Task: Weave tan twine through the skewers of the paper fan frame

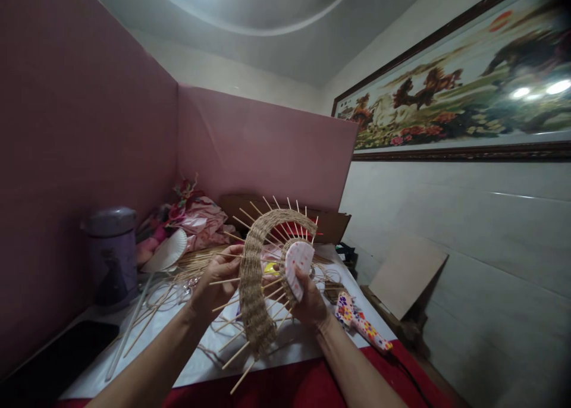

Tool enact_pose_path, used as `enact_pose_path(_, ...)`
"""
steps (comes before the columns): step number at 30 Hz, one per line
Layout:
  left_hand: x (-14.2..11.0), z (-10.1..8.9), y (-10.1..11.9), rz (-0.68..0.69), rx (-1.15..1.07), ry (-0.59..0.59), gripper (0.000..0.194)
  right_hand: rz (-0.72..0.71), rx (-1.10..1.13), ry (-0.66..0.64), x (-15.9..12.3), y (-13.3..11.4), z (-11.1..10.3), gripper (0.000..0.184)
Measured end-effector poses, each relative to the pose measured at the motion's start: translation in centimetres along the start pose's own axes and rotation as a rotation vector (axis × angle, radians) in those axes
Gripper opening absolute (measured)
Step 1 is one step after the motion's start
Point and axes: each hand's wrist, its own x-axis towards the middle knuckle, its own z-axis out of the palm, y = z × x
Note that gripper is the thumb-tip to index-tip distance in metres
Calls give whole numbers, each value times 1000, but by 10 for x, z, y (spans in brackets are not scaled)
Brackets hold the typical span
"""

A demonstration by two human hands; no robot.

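A half-round woven fan (256, 277) of brown twine and thin wooden sticks is held up between my hands. The sticks fan out from a pale half-disc (298, 262) with small red spots, and their tips poke past the woven band. My right hand (310, 301) grips the half-disc, thumb on its face. My left hand (223, 274) closes on the outer left edge, near the stick ends; its fingertips are partly hidden behind the band. Something yellow (270, 269) shows between the sticks.
A patterned glue gun (361, 322) lies right on the white-covered table (191, 360), its cord trailing forward. Loose sticks (196, 265), a purple container (111, 259), pink fabric (205, 217) and a dark flat object (66, 360) are at left. A pink partition (263, 152) stands behind.
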Motion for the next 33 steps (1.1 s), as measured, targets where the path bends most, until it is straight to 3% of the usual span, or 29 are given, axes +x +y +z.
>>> enact_pose_path(6, -7, 2, 2, 39, 44, 42, 20, 25, -49, -22, 1, 3, -3, 44)
enact_pose_path(18, -18, -10, 1, 81, 104, 37, 21, 35, -90, 52, -3, 4, -5, 44)
enact_pose_path(26, -10, -34, -11, 374, 483, 152, 10, 112, -150, 66, -4, 0, -9, 48)
enact_pose_path(33, -9, -39, -2, 607, 851, 188, 5, 186, -173, 85, -7, 0, -17, 55)
